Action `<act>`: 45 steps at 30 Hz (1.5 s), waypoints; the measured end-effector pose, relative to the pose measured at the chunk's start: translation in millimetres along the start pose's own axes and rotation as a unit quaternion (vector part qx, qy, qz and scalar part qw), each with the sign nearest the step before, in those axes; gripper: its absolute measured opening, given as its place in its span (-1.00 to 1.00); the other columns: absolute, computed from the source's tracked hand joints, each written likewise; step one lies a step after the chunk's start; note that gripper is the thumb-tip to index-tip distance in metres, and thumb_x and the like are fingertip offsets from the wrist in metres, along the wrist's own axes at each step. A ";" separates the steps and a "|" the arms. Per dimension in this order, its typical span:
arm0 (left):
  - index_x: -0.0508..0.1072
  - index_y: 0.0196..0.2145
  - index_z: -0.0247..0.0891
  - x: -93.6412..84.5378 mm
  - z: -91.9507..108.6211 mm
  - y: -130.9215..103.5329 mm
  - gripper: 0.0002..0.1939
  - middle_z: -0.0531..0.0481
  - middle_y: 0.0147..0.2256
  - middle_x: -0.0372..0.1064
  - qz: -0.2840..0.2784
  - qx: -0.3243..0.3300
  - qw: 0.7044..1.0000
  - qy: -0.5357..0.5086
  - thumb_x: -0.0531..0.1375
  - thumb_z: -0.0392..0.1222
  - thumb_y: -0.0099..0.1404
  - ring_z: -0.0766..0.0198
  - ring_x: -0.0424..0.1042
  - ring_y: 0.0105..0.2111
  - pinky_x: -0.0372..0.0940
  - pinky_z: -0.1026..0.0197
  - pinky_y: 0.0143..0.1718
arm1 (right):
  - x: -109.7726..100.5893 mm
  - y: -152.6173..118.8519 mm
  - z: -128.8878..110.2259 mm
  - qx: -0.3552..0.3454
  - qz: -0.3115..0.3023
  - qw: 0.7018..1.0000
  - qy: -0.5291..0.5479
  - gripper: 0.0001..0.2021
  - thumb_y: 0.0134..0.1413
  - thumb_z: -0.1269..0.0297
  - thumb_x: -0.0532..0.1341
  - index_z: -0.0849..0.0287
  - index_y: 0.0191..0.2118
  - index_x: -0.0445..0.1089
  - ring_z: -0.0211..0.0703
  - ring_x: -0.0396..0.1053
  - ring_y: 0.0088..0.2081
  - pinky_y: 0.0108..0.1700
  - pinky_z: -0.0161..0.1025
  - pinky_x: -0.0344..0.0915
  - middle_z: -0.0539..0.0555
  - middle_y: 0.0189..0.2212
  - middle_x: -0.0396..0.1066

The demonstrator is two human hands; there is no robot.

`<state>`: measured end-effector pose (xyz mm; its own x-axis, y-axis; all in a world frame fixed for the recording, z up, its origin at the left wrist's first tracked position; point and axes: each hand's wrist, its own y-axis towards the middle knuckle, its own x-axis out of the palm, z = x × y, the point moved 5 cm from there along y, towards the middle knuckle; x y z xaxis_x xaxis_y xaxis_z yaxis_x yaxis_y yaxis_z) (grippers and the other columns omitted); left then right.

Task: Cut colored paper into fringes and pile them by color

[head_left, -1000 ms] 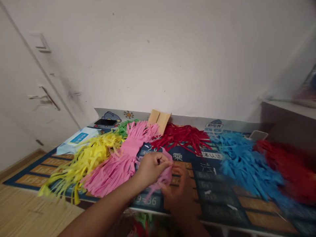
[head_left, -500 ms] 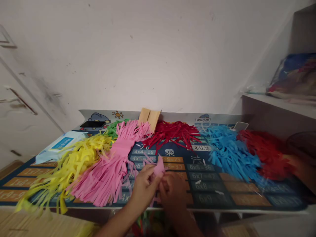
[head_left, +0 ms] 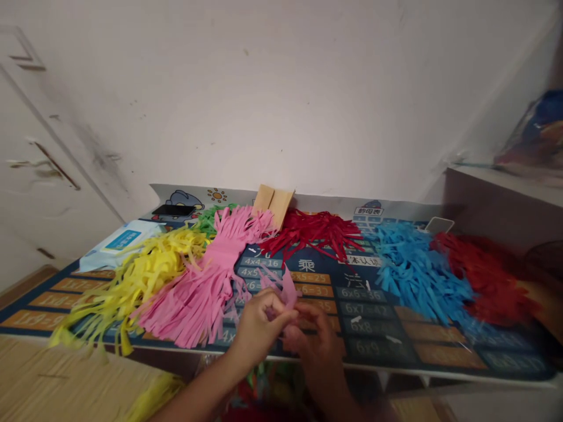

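A small piece of fringed pink paper (head_left: pixel 288 290) stands up between my two hands, over the front middle of the table. My left hand (head_left: pixel 264 322) pinches its lower part between thumb and fingers. At the paper's right side is my right hand (head_left: pixel 319 346), fingers curled and touching it near the left thumb; the grip is partly hidden and dim. Left of my hands lies a larger pink paper tassel bundle (head_left: pixel 220 252), fringed at both ends. A yellow fringed bundle (head_left: pixel 158 264) lies beside it.
Behind are a red fringed bundle (head_left: pixel 319 231), a folded tan card (head_left: pixel 273 205) and green fringe (head_left: pixel 213 220). A blue bundle (head_left: pixel 417 269) lies right, with another person's hand (head_left: pixel 543 302) at red fringe (head_left: pixel 488 278). A wipes pack (head_left: pixel 123 240) and phone (head_left: pixel 173 211) sit left.
The right hand's fingers have loosened and spread a little from their tighter pinch. The small pink paper has tilted slightly. The whole view has shifted a little.
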<state>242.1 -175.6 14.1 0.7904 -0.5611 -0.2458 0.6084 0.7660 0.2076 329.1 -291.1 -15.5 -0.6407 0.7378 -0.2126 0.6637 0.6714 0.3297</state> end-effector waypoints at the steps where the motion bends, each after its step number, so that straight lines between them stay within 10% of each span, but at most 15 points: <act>1: 0.30 -0.66 -0.24 3.6 -3.2 0.4 -0.68 0.09 -0.58 0.25 -0.018 -0.024 0.999 -0.037 0.33 -0.08 0.03 0.29 0.26 -0.51 0.14 0.26 -0.43 | 1.1 0.9 2.7 0.015 -0.014 1.000 0.013 -0.69 0.08 0.13 0.23 0.13 -0.07 0.37 -0.03 0.43 -0.17 -0.16 -0.14 0.42 0.11 -0.16 0.44; 9: 0.32 -0.53 -0.27 8.5 -17.9 0.9 -0.62 0.20 -0.61 0.19 -0.027 -0.146 0.960 -0.237 0.44 -0.07 -0.14 0.44 0.15 -0.61 0.09 0.37 -0.54 | -4.1 4.0 5.6 0.038 0.009 0.998 0.040 -0.70 0.05 0.12 0.23 0.16 -0.12 0.42 -0.05 0.46 -0.26 -0.28 -0.21 0.45 0.11 -0.26 0.48; 22: 0.15 -0.67 -0.24 20.0 -22.0 2.5 -0.48 0.22 -0.68 0.11 -0.041 -0.180 0.951 -0.247 0.46 -0.04 -0.24 0.47 0.10 -0.67 -0.01 0.38 -0.62 | 4.1 6.7 0.0 -0.014 -0.004 0.995 -0.094 -0.83 -0.02 0.23 0.21 0.11 -0.27 0.47 -0.05 0.43 -0.32 -0.30 -0.22 0.35 0.06 -0.36 0.49; 30: 0.29 -0.58 -0.24 -2.3 -14.6 10.8 -0.71 0.14 -0.59 0.18 -0.071 -0.020 0.997 0.035 0.34 -0.10 0.00 0.36 0.15 -0.56 0.08 0.32 -0.50 | -9.7 23.6 8.5 0.004 -0.044 0.997 -0.069 -0.77 0.15 0.15 0.15 0.13 -0.21 0.49 -0.06 0.46 -0.28 -0.27 -0.24 0.36 0.07 -0.30 0.52; 37: 0.57 -0.25 -0.19 -8.6 10.6 16.5 -0.75 -0.11 -0.30 0.47 -0.116 0.194 0.924 0.308 0.08 -0.25 0.29 0.11 0.42 -0.25 0.28 0.11 -0.20 | -42.8 29.7 -31.7 -0.181 0.103 0.946 -0.248 -0.76 0.22 0.20 0.10 0.12 -0.14 0.47 0.09 0.40 -0.13 -0.03 0.07 0.26 0.16 -0.22 0.48; 41: 0.55 -0.17 -0.16 -23.0 15.5 16.6 -0.71 -0.07 -0.16 0.54 -0.114 0.193 0.926 0.302 0.03 -0.24 0.34 0.17 0.49 -0.16 0.33 0.15 -0.10 | 5.0 1.8 -51.5 -0.226 -0.038 0.960 -0.158 -0.78 0.19 0.25 0.17 0.08 -0.06 0.42 0.01 0.41 -0.08 -0.03 -0.05 0.34 0.13 -0.14 0.47; 45: 0.47 0.00 -0.13 -74.2 49.9 -1.4 -0.66 -0.08 -0.08 0.52 -0.036 0.321 0.847 0.423 -0.02 -0.21 0.39 0.14 0.49 -0.10 0.17 -0.01 0.12 | 63.6 3.3 -59.0 -0.126 -0.100 0.985 -0.054 -0.65 0.07 0.14 0.28 0.20 -0.06 0.39 0.08 0.43 -0.12 -0.09 -0.05 0.41 0.18 -0.16 0.47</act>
<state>186.2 -150.7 79.3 0.5803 0.0346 -0.8136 0.7810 0.2594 0.5681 267.7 -246.1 26.3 -0.6954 0.6044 -0.3887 0.4025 0.7757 0.4861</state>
